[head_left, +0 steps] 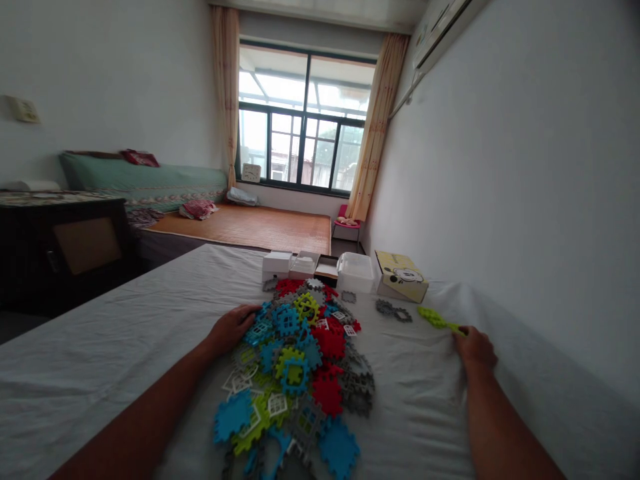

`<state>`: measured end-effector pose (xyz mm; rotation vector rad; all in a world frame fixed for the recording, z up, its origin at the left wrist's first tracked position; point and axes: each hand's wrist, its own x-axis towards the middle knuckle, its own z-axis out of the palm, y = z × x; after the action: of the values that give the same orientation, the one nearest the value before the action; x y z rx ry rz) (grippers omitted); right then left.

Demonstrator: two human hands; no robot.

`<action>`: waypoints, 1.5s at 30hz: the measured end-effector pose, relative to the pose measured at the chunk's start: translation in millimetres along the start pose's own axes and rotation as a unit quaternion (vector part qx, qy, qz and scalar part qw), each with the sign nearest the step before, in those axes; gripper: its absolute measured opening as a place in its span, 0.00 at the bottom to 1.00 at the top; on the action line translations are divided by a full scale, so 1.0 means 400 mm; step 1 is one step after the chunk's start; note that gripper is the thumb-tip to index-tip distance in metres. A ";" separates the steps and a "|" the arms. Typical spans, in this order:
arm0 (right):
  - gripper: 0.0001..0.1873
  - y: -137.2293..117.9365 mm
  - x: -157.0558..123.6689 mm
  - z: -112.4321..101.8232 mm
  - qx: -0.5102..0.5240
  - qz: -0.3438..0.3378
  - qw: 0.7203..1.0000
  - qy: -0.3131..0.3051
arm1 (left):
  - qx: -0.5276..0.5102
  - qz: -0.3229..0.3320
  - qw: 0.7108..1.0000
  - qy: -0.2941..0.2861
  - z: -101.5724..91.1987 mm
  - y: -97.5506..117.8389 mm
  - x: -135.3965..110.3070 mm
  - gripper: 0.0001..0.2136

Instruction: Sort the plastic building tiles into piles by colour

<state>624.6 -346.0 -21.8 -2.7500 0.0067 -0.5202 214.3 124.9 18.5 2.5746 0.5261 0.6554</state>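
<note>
A heap of interlocking plastic tiles (300,360) in blue, red, green, grey and white lies on a white sheet (125,347) in front of me. My left hand (231,329) rests at the heap's left edge, fingers curled against the blue pieces. My right hand (475,348) is off to the right, fingers closed on the near end of a chain of lime-green pieces (436,319) that lies on the sheet. Two joined grey pieces (393,311) lie between the heap and the green chain.
Small white boxes (290,265), a clear plastic tub (355,272) and a yellow cardboard box (401,275) line the far edge. A white wall runs close on the right. A bed with a mat, a dark cabinet (65,250) and a window lie beyond.
</note>
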 end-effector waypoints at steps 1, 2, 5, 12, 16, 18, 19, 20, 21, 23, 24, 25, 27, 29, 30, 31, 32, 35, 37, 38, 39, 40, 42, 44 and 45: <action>0.21 0.000 0.000 0.002 0.002 -0.011 1.000 -0.005 | 0.000 -0.002 1.000 0.002 0.000 0.000 0.000 0.20; 0.21 -0.002 0.000 0.005 0.005 -0.021 1.000 -0.008 | 0.000 -0.002 1.000 0.003 0.000 0.000 0.000 0.20; 0.22 -0.021 0.003 0.008 0.012 -0.043 0.999 -0.009 | 0.002 -0.001 1.000 0.007 0.000 0.007 -0.002 0.20; 0.21 -0.274 -0.114 -0.142 0.227 -0.234 0.944 0.050 | 0.003 -0.009 1.000 0.010 -0.002 0.027 -0.010 0.19; 0.16 -0.482 -0.363 -0.278 0.375 -0.403 0.806 -0.217 | 0.000 -0.005 1.000 0.011 0.000 0.025 -0.014 0.18; 0.16 -0.548 -0.497 -0.313 0.346 -0.528 0.724 -0.279 | -0.007 -0.005 1.000 0.009 0.000 0.026 -0.015 0.18; 0.18 -0.570 -0.554 -0.319 0.321 -0.569 0.700 -0.289 | -0.010 -0.004 1.000 0.009 0.000 0.026 -0.015 0.18; 0.21 -0.586 -0.601 -0.320 0.295 -0.594 0.689 -0.293 | -0.012 -0.003 1.000 0.008 0.000 0.027 -0.016 0.18; 0.23 -0.597 -0.638 -0.316 0.270 -0.604 0.692 -0.288 | -0.012 -0.001 1.000 0.008 -0.001 0.028 -0.016 0.18; 0.25 -0.610 -0.684 -0.301 0.228 -0.591 0.726 -0.268 | -0.006 0.003 1.000 0.008 -0.001 0.029 -0.016 0.18; 0.25 -0.615 -0.695 -0.295 0.210 -0.581 0.744 -0.255 | -0.002 0.004 1.000 0.009 0.000 0.029 -0.016 0.17; 0.25 -0.619 -0.700 -0.290 0.196 -0.573 0.757 -0.246 | 0.000 0.005 1.000 0.011 0.000 0.029 -0.016 0.17; 0.23 -0.624 -0.695 -0.290 0.190 -0.565 0.763 -0.248 | 0.002 0.006 1.000 0.014 0.001 0.028 -0.016 0.17; 0.18 -0.626 -0.674 -0.297 0.213 -0.558 0.753 -0.277 | 0.004 0.008 1.000 0.015 0.002 0.028 -0.016 0.17; 0.15 -0.625 -0.658 -0.302 0.232 -0.549 0.745 -0.298 | 0.004 0.008 1.000 0.013 0.001 0.029 -0.016 0.17; 0.12 -0.622 -0.639 -0.306 0.255 -0.535 0.738 -0.322 | 0.004 0.008 1.000 0.011 0.001 0.029 -0.016 0.17; 0.10 -0.617 -0.618 -0.307 0.280 -0.514 0.731 -0.350 | 0.002 0.008 1.000 0.010 0.001 0.029 -0.016 0.17; 0.13 -0.593 -0.552 -0.300 0.368 -0.415 0.707 -0.440 | -0.001 0.005 1.000 0.010 0.001 0.027 -0.014 0.17; 0.17 -0.570 -0.516 -0.286 0.416 -0.348 0.685 -0.486 | 0.002 0.006 1.000 0.010 0.002 0.024 -0.012 0.18; 0.19 -0.558 -0.502 -0.279 0.428 -0.327 0.678 -0.501 | 0.004 0.007 1.000 0.010 0.002 0.022 -0.011 0.18; 0.21 -0.547 -0.490 -0.272 0.431 -0.314 0.677 -0.507 | 0.006 0.008 1.000 0.010 0.003 0.020 -0.010 0.18; 0.23 -0.536 -0.481 -0.267 0.428 -0.306 0.683 -0.507 | 0.008 0.008 1.000 0.010 0.003 0.019 -0.010 0.18; 0.25 -0.517 -0.465 -0.264 0.422 -0.295 0.699 -0.496 | 0.008 0.009 1.000 0.010 0.003 0.018 -0.009 0.19; 0.24 -0.502 -0.450 -0.270 0.433 -0.280 0.701 -0.492 | 0.004 0.010 1.000 0.008 0.002 0.018 -0.008 0.19; 0.23 -0.495 -0.439 -0.274 0.443 -0.273 0.694 -0.498 | 0.001 0.010 1.000 0.007 0.001 0.018 -0.008 0.19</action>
<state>410.2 -183.7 77.6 -1.6657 -1.0378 0.7431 213.6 117.2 20.7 2.5825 0.5076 0.6789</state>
